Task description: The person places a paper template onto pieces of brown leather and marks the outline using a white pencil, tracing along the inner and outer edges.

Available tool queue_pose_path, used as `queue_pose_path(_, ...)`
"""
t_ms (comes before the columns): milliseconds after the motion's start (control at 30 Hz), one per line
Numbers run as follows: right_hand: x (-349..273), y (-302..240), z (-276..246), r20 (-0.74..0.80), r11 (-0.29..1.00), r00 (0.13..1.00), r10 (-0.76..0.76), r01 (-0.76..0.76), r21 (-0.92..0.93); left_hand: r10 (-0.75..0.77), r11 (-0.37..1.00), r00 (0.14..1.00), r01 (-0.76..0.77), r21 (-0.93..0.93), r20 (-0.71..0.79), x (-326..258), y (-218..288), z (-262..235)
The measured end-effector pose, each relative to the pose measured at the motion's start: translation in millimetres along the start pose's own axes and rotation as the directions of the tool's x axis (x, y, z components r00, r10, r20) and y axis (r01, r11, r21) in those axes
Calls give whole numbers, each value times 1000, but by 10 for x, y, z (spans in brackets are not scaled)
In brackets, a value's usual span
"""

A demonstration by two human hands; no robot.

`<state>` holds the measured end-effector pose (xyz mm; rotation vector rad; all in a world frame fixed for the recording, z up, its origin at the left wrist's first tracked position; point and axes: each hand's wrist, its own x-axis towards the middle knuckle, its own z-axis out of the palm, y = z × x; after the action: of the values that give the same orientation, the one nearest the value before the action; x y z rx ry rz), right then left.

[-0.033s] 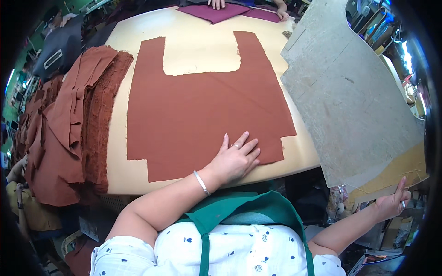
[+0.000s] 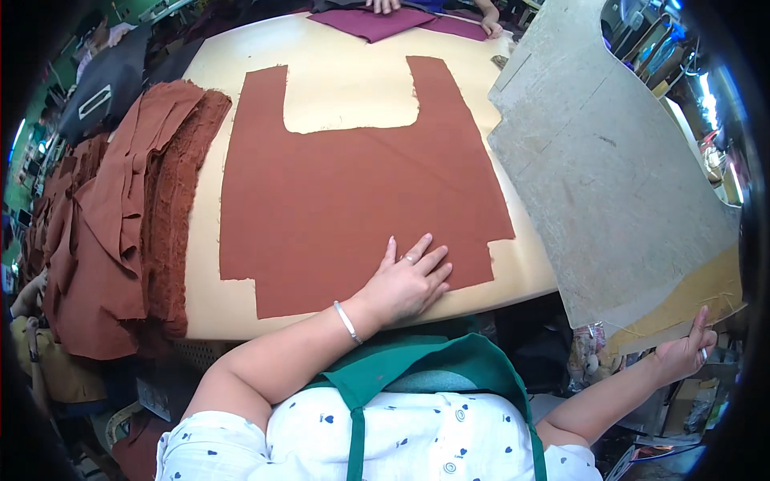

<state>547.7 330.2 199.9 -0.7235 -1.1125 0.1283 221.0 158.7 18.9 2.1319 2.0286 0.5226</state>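
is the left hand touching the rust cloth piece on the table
Touching: the head view shows the left hand lying flat, palm down, on the rust cloth piece.

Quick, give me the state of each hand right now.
Left hand: open, flat, palm down on the rust-brown fabric piece.
Right hand: closed on the lower edge of the grey pattern board, held off the table's side.

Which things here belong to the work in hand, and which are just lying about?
In hand:
- left hand flat on the rust-brown cut fabric piece
- right hand holding the grey board template

Lying about:
- stack of brown fabric pieces
- purple fabric at the table's far edge
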Motion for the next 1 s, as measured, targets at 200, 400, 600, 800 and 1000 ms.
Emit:
queue_pose_path(200, 538, 133, -50, 192, 989, 971, 145, -146, -8, -66, 993, 996, 60, 99, 58, -33, -40, -108)
queue_pose_path(400, 1164, 460, -206, 388, 837, 809, 441, -527, 148, -172, 985, 985, 172, -23, 24, -186, -401, -326)
queue_pose_path(600, 1091, 725, -282, 883, 358, 192, 429, -933, 28, -645, 747, 750, 659, 91, -144, -494, -1054, -601)
queue_pose_path(800, 388, 967, -11, 901, 176, 145, 408, -981, 78, -707, 666, 690, 724, 182, -158, -686, -1373, -680)
queue_pose_path(1000, 78, 1035, 277, 898, 233, 271, 345, -952, 198, -617, 763, 727, 646, -4, -302, -782, -1673, -620)
